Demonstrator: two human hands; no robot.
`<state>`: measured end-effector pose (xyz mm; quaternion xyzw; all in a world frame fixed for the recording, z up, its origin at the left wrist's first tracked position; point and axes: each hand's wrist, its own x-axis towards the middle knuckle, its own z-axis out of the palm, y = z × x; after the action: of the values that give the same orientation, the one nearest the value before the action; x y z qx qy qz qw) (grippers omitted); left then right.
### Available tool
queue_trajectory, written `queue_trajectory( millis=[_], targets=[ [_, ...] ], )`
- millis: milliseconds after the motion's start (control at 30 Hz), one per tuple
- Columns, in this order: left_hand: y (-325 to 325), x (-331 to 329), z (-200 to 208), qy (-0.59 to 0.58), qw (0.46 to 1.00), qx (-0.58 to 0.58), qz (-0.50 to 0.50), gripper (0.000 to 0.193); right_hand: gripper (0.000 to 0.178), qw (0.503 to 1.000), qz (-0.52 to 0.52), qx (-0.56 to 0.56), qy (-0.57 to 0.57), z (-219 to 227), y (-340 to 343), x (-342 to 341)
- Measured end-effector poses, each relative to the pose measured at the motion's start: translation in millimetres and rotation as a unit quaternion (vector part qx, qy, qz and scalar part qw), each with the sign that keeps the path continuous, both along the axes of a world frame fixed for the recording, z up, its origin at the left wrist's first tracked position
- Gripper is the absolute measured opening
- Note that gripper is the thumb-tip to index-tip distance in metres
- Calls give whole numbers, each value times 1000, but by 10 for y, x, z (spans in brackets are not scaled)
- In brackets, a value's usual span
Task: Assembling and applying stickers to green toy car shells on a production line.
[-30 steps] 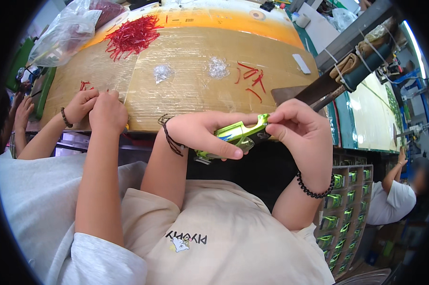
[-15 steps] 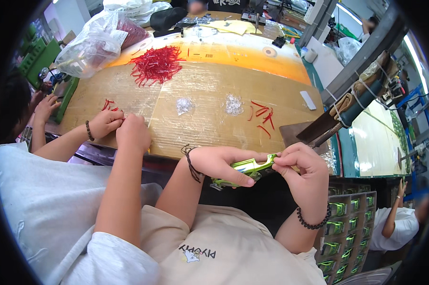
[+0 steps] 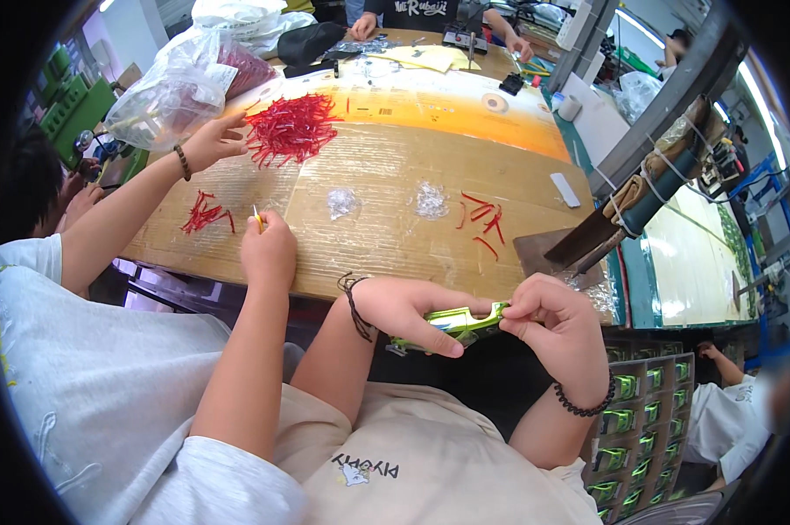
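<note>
Above my lap, a shiny lime-green metal frame (image 3: 454, 322) with a curved cutout is tilted in my left hand (image 3: 405, 306). That hand is closed round it, thumb along the near side and fingers over the far side. My right hand (image 3: 548, 317) is pinched shut at the frame's right end, fingertips against it. Whatever lies between those fingertips is too small or hidden to make out. Beyond my hands on the cardboard-covered table (image 3: 386, 254) lie a few red strips (image 3: 481, 214) and two small heaps of clear bits, a left one (image 3: 342, 203) and a right one (image 3: 431, 199).
On my left a co-worker's hand (image 3: 268, 249) holds a small yellow-handled tool; their other hand (image 3: 213, 143) reaches beside a big red strip pile (image 3: 291, 129). A divided box (image 3: 644, 429) of green frames stands at my right. A dark metal post (image 3: 627, 197) rises at the table's right.
My hands have shifted only slightly, still on the green frame. The co-worker's left hand has moved from the near table edge to the red pile; their right hand now shows a yellow-handled tool.
</note>
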<state>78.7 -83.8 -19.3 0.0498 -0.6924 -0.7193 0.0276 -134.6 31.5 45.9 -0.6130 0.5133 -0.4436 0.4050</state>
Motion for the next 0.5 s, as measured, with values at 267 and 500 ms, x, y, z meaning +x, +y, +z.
queue_trajectory(
  millis=[267,500],
  targets=[
    [11,32,110,-59,997,53,-4,64,18,996,-32,-76,33,-148,14,51],
    [13,3,-57,154,987,25,49,76,30,865,-194,-368,282,-307,-17,578]
  ],
)
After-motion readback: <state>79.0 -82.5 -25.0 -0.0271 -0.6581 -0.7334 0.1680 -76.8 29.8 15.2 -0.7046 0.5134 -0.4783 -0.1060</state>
